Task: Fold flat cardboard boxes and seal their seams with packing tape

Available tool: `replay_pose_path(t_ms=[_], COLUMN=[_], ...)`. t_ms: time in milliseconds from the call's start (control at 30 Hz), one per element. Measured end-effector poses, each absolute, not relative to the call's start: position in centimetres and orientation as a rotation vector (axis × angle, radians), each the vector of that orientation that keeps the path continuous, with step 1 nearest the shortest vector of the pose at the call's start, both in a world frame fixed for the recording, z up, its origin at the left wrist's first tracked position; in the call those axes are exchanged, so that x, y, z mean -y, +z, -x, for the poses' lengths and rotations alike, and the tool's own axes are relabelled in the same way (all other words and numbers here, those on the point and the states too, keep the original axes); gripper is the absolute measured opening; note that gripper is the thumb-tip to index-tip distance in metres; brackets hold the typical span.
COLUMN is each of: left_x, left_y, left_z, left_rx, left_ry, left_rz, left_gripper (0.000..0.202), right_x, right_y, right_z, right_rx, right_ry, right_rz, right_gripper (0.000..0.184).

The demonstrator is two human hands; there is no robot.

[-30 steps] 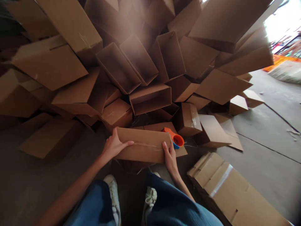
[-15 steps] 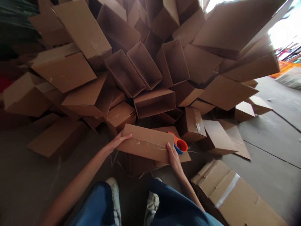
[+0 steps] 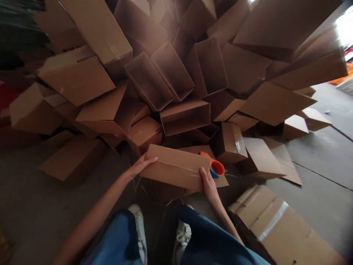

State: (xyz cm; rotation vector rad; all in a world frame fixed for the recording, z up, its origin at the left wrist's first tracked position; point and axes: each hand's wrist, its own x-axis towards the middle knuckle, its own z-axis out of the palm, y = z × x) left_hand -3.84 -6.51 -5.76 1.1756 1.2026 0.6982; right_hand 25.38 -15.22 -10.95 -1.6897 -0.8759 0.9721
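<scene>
I hold a long brown cardboard box (image 3: 173,167) with a clear tape seam, tilted above the floor between my knees. My left hand (image 3: 139,166) grips its left end, thumb on top. My right hand (image 3: 209,184) clasps its right end, fingers wrapped around the edge. An orange and blue tape dispenser (image 3: 215,167) lies just behind the box's right end on a flat piece of cardboard, close to my right hand.
A high heap of empty brown boxes (image 3: 176,81) fills the view ahead, several with open mouths facing me. A bundle of flattened cartons (image 3: 278,224) lies at the lower right on the grey concrete floor (image 3: 320,173). My white shoes (image 3: 138,224) and blue trousers show below.
The box has tilted, its left end rising and sliding slightly away from me. My left hand's grip shifted from on top towards the end edge. The view panned a little left.
</scene>
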Motion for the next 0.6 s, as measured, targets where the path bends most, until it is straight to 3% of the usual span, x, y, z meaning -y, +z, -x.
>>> replay_pose_path(t_ms=[600], left_x=[6.4], left_y=[-7.0], left_z=[4.7], left_rx=[-1.138], left_ry=[0.637], left_rz=[-1.134], left_gripper=[0.086], right_x=[15.6], right_y=[-11.1], right_z=[-25.5], right_rx=[0.914], right_ry=[0.965], right_rz=[1.648], right_gripper=[0.097])
